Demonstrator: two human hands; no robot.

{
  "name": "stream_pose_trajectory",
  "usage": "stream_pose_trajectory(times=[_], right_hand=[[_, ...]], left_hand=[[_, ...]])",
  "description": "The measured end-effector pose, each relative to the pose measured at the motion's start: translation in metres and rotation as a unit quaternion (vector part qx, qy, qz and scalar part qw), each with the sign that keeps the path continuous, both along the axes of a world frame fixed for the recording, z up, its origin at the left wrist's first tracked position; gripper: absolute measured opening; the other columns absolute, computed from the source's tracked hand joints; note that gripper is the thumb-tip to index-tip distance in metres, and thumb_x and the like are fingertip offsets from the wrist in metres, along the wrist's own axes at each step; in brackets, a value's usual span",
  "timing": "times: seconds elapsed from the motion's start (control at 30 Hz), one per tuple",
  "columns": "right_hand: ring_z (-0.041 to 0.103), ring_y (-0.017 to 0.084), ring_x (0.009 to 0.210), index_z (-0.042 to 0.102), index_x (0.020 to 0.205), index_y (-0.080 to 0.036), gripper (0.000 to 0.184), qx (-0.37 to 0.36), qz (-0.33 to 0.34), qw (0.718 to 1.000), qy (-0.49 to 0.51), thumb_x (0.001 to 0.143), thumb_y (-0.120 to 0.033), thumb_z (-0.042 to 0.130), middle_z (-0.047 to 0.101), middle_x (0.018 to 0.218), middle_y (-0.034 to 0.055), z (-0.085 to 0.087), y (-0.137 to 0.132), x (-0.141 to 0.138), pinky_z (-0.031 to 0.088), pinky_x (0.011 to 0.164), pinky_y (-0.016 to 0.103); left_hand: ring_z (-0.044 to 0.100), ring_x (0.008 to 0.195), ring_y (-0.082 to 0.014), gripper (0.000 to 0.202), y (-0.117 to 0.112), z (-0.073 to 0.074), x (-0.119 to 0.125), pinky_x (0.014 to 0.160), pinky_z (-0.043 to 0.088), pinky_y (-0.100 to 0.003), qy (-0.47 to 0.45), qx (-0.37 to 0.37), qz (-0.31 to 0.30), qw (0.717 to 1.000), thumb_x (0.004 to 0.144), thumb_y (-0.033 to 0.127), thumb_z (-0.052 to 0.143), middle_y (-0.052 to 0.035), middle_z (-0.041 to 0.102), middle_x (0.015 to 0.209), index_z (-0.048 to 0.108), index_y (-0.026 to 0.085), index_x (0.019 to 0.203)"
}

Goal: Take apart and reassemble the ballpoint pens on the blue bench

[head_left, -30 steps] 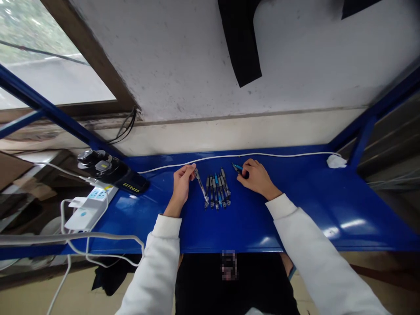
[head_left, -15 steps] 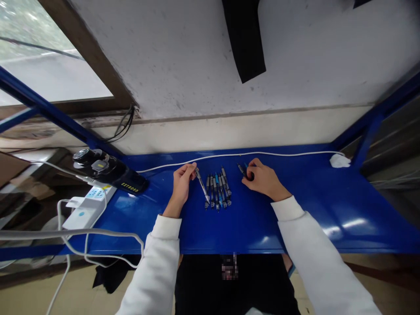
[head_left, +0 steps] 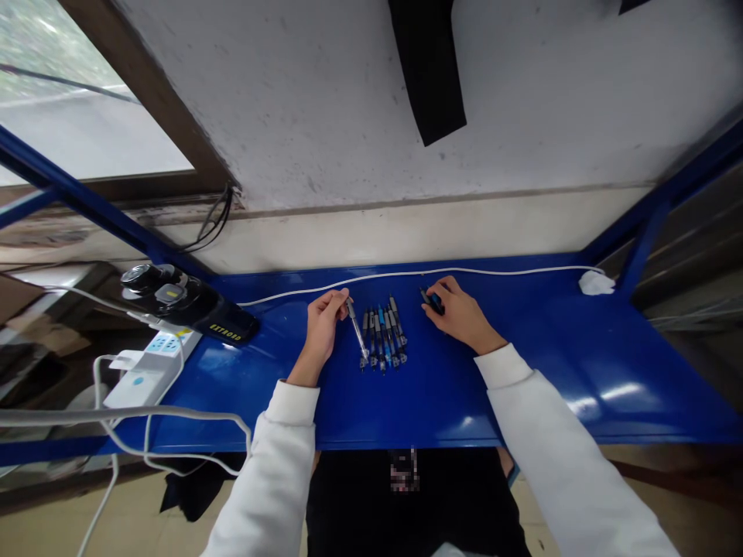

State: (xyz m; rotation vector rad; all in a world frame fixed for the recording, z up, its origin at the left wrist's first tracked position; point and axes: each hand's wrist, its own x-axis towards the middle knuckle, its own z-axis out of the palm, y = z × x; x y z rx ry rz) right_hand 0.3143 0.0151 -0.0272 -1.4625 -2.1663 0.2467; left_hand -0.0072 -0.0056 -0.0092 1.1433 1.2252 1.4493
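Between thumb and fingers my left hand (head_left: 323,321) pinches the upper end of a clear-barrelled pen (head_left: 356,329). That pen slants down beside a row of several pens (head_left: 380,336), grey and black with some blue, lying close together on the blue tabletop (head_left: 418,410). To the right of the row, my right hand (head_left: 458,309) is closed around some dark pens (head_left: 433,300), one with a blue part. Their lower ends are hidden by the fingers, and I cannot tell how many there are.
A black bottle (head_left: 191,302) lies tilted at the left, by a white power strip (head_left: 154,363) with looping cables. A thin white cable (head_left: 325,288) runs along the back edge to a crumpled white wad (head_left: 596,282). Blue frame posts (head_left: 644,240) flank the table.
My right hand has shifted slightly, its fingers now reaching further over the dark pens. My left hand keeps its pinch on the clear pen. The whole view has moved a little.
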Motion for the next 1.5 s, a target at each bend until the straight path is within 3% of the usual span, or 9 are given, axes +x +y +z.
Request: stream_pose_trajectory(times=[0.37,0.57,0.8,0.9,1.0,1.2,1.3,1.4,1.5], right_hand=[[0.065,0.02,0.079,0.067,0.087,-0.021,0.019,0.023,-0.05,0.998,-0.015,0.097,-0.034,0.077,0.068,0.124,0.0114,-0.003,-0.001,-0.005,0.047,0.068,0.035],[0.068,0.023,0.093,0.058,0.066,-0.02,0.033,0.01,-0.032,0.999,-0.005,0.089,-0.027,0.08,0.07,0.128,0.0112,0.005,-0.004,-0.007,0.05,0.076,0.037],[0.07,0.03,0.103,0.056,0.071,-0.021,0.028,0.022,-0.011,1.0,-0.003,0.084,-0.023,0.081,0.07,0.125,0.013,0.004,-0.003,-0.003,0.053,0.083,0.042],[0.07,0.032,0.108,0.061,0.079,-0.022,0.02,0.064,0.012,0.995,0.081,0.091,-0.025,0.077,0.07,0.117,0.0139,0.008,-0.003,-0.008,0.055,0.095,0.048],[0.072,0.03,0.109,0.067,0.091,-0.023,0.022,0.051,0.066,0.964,0.254,0.105,-0.04,0.071,0.073,0.109,0.0122,0.019,-0.01,-0.023,0.056,0.099,0.047],[0.067,0.018,0.063,0.072,0.109,-0.022,0.052,-0.265,0.152,0.818,0.487,0.113,-0.071,0.054,0.076,0.086,0.0048,0.029,-0.031,-0.054,0.053,0.064,0.034],[0.055,0.012,0.056,0.074,0.104,-0.021,0.042,-0.292,0.17,0.811,0.478,0.107,-0.063,0.074,0.068,0.075,-0.0008,0.026,-0.032,-0.054,0.041,0.056,0.029],[0.046,0.01,0.054,0.077,0.102,-0.02,0.038,-0.32,0.188,0.807,0.459,0.108,-0.057,0.075,0.057,0.067,-0.0047,0.022,-0.03,-0.049,0.035,0.055,0.028],[0.034,0.009,0.051,0.078,0.101,-0.02,0.037,-0.352,0.186,0.77,0.498,0.107,-0.056,0.076,0.04,0.062,-0.0093,0.023,-0.029,-0.046,0.029,0.053,0.028]], left_hand=[[0.047,0.063,-0.0126,0.039,-0.002,0.002,0.002,0.061,0.038,-0.03,-0.05,-0.015,-0.013,0.999,0.09,0.053,0.088,-0.0011,0.058,0.069,0.078,0.018,0.075],[0.047,0.062,-0.0117,0.037,-0.002,0.002,0.002,0.06,0.036,-0.028,-0.069,-0.015,-0.016,0.997,0.089,0.051,0.09,-0.0002,0.056,0.066,0.081,0.017,0.076],[0.048,0.062,-0.0111,0.037,-0.001,0.0,0.0,0.061,0.038,-0.027,-0.088,-0.011,-0.026,0.996,0.091,0.049,0.091,-0.0009,0.058,0.068,0.081,0.017,0.075],[0.05,0.062,-0.0109,0.037,-0.003,0.003,0.002,0.061,0.04,-0.027,-0.108,-0.007,-0.048,0.993,0.091,0.049,0.092,-0.0014,0.06,0.069,0.083,0.016,0.079],[0.056,0.065,-0.0127,0.036,-0.007,0.006,0.01,0.064,0.044,-0.028,-0.128,-0.004,-0.086,0.988,0.092,0.051,0.091,-0.0035,0.066,0.072,0.087,0.015,0.089],[0.07,0.077,-0.0181,0.033,-0.014,0.004,0.025,0.073,0.053,-0.03,-0.089,0.003,-0.146,0.985,0.096,0.05,0.089,-0.0094,0.082,0.089,0.089,0.018,0.104],[0.071,0.079,-0.0186,0.031,-0.013,0.0,0.026,0.076,0.055,-0.031,-0.066,0.008,-0.147,0.987,0.098,0.048,0.088,-0.0097,0.084,0.094,0.089,0.019,0.108],[0.073,0.081,-0.0194,0.031,-0.013,0.0,0.025,0.077,0.057,-0.032,-0.062,0.014,-0.137,0.989,0.098,0.048,0.088,-0.0101,0.085,0.097,0.089,0.019,0.11],[0.076,0.09,-0.0216,0.032,-0.013,0.003,0.025,0.079,0.057,-0.032,-0.081,0.015,-0.127,0.988,0.098,0.048,0.088,-0.0113,0.086,0.102,0.088,0.02,0.113]])
